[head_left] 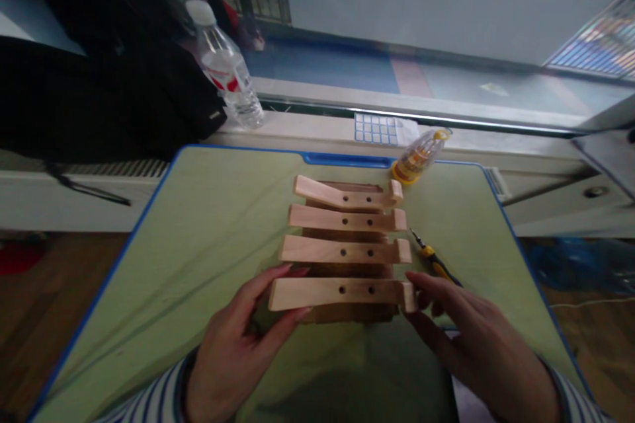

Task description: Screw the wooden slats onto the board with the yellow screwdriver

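Note:
The nearest of several pale wooden hooks [322, 294] lies across a dark brown wooden board [327, 314], with two holes in its middle. My left hand [238, 344] has thumb and fingers closed around its left end. At its curled right end, my right hand [471, 330] pinches it between thumb and fingers. Three like hooks lie in a row beyond it: one just past it [322, 250], a middle one [322, 219] and the farthest [322, 194], which sits slightly slanted. A black and yellow screwdriver [434, 261] rests right of the hooks, its tip pointing away from me.
A clear container with a yellow cap [419, 157] stands at the back of the green table [208, 211]. On the ledge behind are a water bottle [225, 69], a blue-gridded sheet [376, 129] and a black bag [109, 99]. A pale flat item [469, 400] lies under my right hand.

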`<state>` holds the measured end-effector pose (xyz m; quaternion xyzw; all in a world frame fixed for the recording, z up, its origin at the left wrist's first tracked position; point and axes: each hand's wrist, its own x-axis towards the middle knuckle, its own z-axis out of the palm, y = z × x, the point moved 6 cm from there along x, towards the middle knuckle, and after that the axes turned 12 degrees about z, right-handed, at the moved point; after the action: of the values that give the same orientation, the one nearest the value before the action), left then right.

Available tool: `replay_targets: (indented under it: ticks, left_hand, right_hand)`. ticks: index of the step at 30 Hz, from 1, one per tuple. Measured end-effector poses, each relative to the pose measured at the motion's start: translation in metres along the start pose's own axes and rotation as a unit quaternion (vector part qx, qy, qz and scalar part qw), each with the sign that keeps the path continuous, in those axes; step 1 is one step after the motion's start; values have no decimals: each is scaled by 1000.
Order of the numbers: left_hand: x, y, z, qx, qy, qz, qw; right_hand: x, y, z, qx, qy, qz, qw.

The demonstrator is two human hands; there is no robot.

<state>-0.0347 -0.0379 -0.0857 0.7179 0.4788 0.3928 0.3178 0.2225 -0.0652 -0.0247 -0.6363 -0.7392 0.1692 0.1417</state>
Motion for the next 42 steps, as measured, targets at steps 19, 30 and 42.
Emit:
replay_targets:
  ticks: [19,30,42]
  left_hand:
    - [6,3,1,84,20,23,996]
    - [6,2,1,71,14,24,997]
    - [10,8,0,60,6,28,998]
  right_hand:
    - [3,9,3,-4,-6,2,1000]
    - [4,6,5,-23,-2,-5,1000]
    - [5,4,4,-25,4,-11,1000]
